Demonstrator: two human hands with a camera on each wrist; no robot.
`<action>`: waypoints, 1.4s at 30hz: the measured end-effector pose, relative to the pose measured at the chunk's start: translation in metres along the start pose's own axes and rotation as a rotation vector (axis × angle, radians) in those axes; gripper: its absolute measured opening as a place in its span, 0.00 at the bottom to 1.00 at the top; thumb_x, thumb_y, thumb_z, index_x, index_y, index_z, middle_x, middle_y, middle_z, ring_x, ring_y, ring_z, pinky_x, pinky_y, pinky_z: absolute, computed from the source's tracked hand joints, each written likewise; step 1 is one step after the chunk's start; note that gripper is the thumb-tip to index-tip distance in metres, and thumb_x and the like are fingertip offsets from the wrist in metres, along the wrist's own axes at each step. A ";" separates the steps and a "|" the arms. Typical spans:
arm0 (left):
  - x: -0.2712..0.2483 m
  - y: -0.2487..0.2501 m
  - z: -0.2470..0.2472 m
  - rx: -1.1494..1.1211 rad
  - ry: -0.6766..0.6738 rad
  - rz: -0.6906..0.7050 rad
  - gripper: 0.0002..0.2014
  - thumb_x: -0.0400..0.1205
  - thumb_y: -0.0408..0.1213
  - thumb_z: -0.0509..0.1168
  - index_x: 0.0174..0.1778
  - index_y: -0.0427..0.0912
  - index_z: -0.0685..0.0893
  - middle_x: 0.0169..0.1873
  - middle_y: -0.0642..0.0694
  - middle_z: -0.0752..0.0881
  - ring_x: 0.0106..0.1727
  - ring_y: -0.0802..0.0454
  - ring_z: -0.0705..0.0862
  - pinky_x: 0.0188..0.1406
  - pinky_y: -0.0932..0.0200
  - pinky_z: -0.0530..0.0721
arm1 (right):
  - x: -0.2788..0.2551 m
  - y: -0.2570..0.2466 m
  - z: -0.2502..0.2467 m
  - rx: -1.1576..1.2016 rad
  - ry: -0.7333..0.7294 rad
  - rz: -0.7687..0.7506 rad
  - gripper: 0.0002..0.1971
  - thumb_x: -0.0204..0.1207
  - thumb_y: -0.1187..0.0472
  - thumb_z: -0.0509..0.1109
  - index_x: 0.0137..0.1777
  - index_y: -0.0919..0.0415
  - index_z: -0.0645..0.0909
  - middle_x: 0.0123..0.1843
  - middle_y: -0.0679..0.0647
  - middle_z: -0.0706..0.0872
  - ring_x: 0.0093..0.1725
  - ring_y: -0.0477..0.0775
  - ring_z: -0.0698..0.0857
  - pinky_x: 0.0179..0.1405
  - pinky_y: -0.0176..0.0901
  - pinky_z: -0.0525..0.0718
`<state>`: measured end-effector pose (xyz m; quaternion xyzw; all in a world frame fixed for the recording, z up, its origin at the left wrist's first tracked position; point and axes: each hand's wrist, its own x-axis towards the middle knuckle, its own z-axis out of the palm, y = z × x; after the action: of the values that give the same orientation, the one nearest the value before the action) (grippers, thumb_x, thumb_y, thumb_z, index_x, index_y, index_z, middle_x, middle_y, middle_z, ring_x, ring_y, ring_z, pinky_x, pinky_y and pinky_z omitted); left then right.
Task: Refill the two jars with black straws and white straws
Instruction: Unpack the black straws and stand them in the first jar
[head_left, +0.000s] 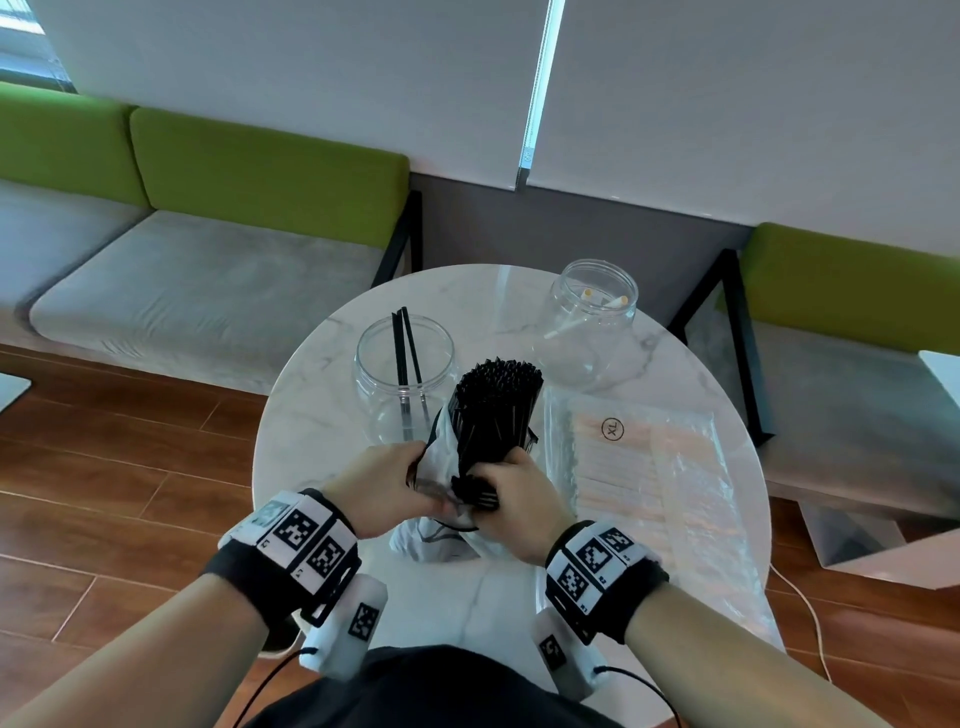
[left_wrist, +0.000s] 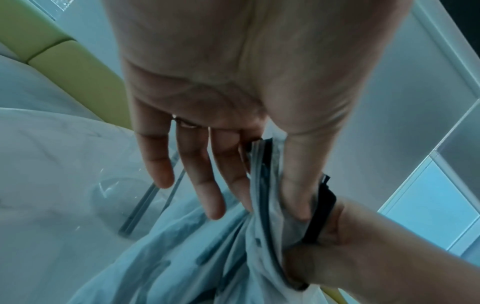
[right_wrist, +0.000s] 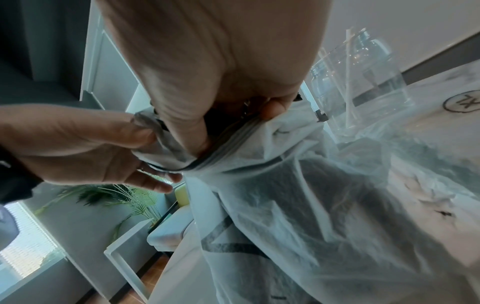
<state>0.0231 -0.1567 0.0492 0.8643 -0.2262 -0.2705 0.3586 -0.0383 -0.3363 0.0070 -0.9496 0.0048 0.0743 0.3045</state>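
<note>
With the right hand (head_left: 511, 493) clamped round the thick bundle of black plastic straws (head_left: 493, 410) and the left hand (head_left: 382, 486) pinching the thin translucent plastic bag (head_left: 439, 452) beside it, loose straws could snag the film and spill short of the clear, wide-mouthed jar (head_left: 405, 374) just beyond the left hand.

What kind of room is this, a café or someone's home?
Probably a café or office lounge, though I can't be sure. A long bench with green backrests and grey cushions runs along the wall, a small round marble table stands before it, and clear jars hold drinking straws.
</note>
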 end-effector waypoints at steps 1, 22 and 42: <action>0.001 -0.001 0.002 0.007 0.028 0.004 0.13 0.67 0.44 0.79 0.40 0.49 0.82 0.38 0.54 0.87 0.42 0.58 0.83 0.42 0.63 0.78 | -0.001 0.000 0.000 0.002 0.003 -0.008 0.12 0.70 0.51 0.71 0.53 0.48 0.85 0.50 0.56 0.84 0.59 0.54 0.77 0.56 0.48 0.81; 0.004 -0.004 0.003 -0.428 -0.072 0.050 0.15 0.73 0.20 0.72 0.51 0.39 0.80 0.39 0.55 0.91 0.44 0.61 0.88 0.43 0.68 0.83 | -0.002 -0.009 -0.006 0.006 0.060 -0.087 0.06 0.70 0.59 0.72 0.46 0.57 0.86 0.45 0.53 0.88 0.56 0.56 0.77 0.46 0.42 0.75; 0.013 -0.017 0.004 -0.199 -0.119 -0.198 0.12 0.75 0.17 0.58 0.50 0.28 0.81 0.38 0.43 0.81 0.41 0.54 0.81 0.39 0.65 0.84 | -0.005 0.005 -0.031 0.531 -0.101 -0.028 0.06 0.71 0.60 0.79 0.40 0.49 0.84 0.39 0.43 0.86 0.43 0.41 0.84 0.49 0.33 0.80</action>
<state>0.0333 -0.1553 0.0303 0.8251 -0.1327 -0.3763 0.4001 -0.0388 -0.3588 0.0300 -0.8314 -0.0042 0.1137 0.5438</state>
